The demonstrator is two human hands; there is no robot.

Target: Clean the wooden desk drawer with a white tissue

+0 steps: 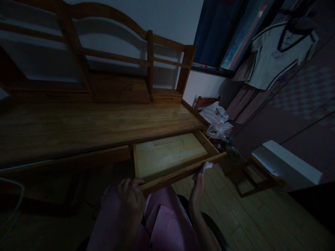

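Observation:
A wooden drawer (167,157) is pulled out from under the desk (99,122), and its pale bottom shows bare. My left hand (132,195) grips the drawer's near left corner, fingers curled over the edge. Against the outer face of the drawer front, towards its right end, is my right hand (198,191). A crumpled white tissue (207,167) is pinched in its fingers and touches the upper edge of the drawer front. The view is dim, so the fingertips of my right hand are partly hidden by the tissue.
A wooden shelf unit (117,59) stands on the desk's back edge. Right of the desk, plastic bags (217,120) rest on a chair (206,101). A small stool (251,177) with a white box (290,160) stands further right. A white shirt (280,55) hangs above.

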